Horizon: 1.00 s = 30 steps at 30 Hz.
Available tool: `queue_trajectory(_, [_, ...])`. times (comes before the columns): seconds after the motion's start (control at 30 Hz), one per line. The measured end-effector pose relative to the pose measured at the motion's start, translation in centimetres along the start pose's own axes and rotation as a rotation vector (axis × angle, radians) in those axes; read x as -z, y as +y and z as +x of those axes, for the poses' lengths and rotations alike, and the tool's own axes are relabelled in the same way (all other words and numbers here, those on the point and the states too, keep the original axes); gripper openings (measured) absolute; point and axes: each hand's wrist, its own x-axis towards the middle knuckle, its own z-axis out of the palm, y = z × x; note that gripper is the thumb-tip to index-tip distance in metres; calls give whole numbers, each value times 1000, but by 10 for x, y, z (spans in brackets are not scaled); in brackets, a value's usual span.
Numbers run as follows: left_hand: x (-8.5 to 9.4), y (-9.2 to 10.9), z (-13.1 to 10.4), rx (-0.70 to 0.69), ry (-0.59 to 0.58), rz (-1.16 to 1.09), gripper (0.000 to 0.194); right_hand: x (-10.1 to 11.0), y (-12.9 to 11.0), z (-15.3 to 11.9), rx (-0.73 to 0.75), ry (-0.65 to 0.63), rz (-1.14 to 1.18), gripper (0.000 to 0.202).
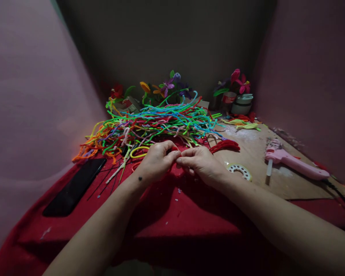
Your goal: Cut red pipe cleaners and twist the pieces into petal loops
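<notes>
My left hand (pixel 161 159) and my right hand (pixel 199 163) meet fingertip to fingertip above the red cloth (pixel 172 218). Both are pinched closed around something small; a bit of red shows at the left fingertips, but its shape is mostly hidden. Behind them lies a big heap of multicoloured fuzzy stems (pixel 161 122). A bundle of red stems (pixel 225 145) rests just beyond my right hand. Beside my left hand is a yellow loop (pixel 139 152), probably a scissor handle. A pale tape roll (pixel 239 171) lies right of my right wrist.
A black phone (pixel 74 188) lies at the left. On a brown board (pixel 258 147) at the right sits a pink glue gun (pixel 297 163) with its cord. Fuzzy flowers (pixel 167 87) and a lidded jar (pixel 242 103) stand at the back.
</notes>
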Motion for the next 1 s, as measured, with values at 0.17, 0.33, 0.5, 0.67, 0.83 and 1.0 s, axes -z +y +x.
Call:
queue_trajectory(0.17, [5,2,-1,102,-28,-194,15,-3,-6,-2,31,30,-90,13])
queue_trajectory(0.33, [8,3,-2,155,-108,-302,14,-3,-9,-2,-43,42,-176,13])
queue_trajectory(0.5, [5,5,-2,-12,78,-62,13,0,-6,0,-14,50,-150,16])
queue_trajectory(0.67, [5,7,-5,143,-6,-311,21,2,-7,0,-8,20,-65,16])
queue_trajectory(0.83, [-7,3,-6,-102,313,80,15,2,-5,2,-43,26,16,15])
queue_trajectory(1.0, [-8,4,-6,6,257,-126,19,2,-2,3,-50,51,76,13])
